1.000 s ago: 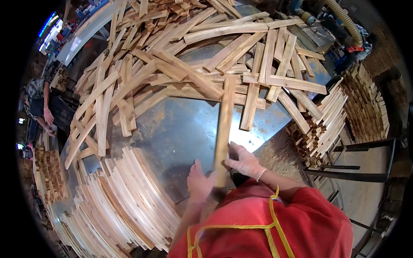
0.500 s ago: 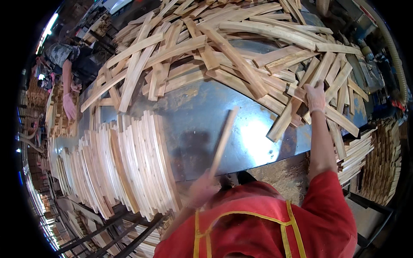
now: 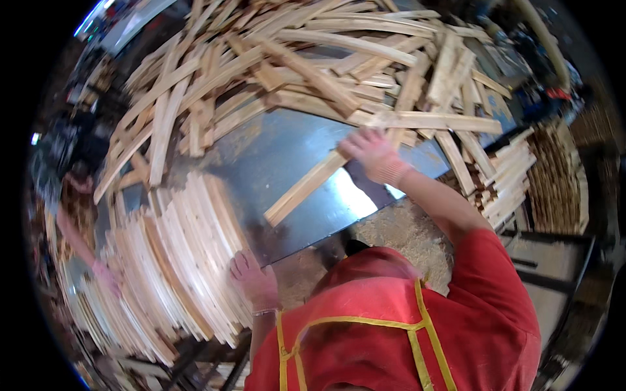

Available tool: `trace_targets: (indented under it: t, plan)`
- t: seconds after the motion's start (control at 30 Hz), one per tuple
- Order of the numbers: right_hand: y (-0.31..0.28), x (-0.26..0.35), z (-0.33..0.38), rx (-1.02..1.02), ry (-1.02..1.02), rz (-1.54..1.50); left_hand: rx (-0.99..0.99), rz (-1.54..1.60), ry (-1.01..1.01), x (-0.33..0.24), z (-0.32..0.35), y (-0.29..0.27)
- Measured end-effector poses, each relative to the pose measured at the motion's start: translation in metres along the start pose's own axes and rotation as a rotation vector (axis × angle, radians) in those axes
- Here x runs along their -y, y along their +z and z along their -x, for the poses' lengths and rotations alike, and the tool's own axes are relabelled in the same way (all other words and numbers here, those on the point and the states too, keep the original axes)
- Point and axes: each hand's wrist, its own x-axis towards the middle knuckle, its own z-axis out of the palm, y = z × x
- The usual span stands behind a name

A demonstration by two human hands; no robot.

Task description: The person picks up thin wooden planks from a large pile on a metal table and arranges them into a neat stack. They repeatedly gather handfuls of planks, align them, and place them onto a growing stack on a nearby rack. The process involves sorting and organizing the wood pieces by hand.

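Both my hands wear pale pinkish gloves. My right hand [image 3: 374, 155] grips the far end of a wooden strip [image 3: 304, 188], which slants toward me and to the left over the metal table [image 3: 261, 153]. At the near end of a row of pale wooden strips [image 3: 189, 241] standing side by side, my left hand [image 3: 251, 280] rests against the last strip with its fingers apart. Beyond my right hand lies a jumbled heap of wooden strips [image 3: 313, 75]; one long strip [image 3: 440, 121] lies crosswise just past my fingers.
A co-worker's gloved hand [image 3: 107, 279] touches the left part of the row. Neat stacks of wood [image 3: 554, 176] stand to the right, beside a dark metal frame [image 3: 554, 244]. Sawdust [image 3: 414, 238] covers the floor at the table's near edge.
My right hand has come left from the heap with a strip. My left hand has brought its strip to the row and released it. The co-worker's hand has moved nearer onto the row.
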Motion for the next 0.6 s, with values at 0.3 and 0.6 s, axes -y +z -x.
trace_targets:
  t: [0.3,0.6]
  plan:
    - [-0.044,0.010,0.019,0.096,0.228,-0.226,-0.268,0.374,0.279,-0.048,-0.026,-0.015]
    - [-0.019,-0.116,0.361,-0.770,1.766,-0.687,-0.041,0.285,0.590,-0.216,-0.066,-0.019]
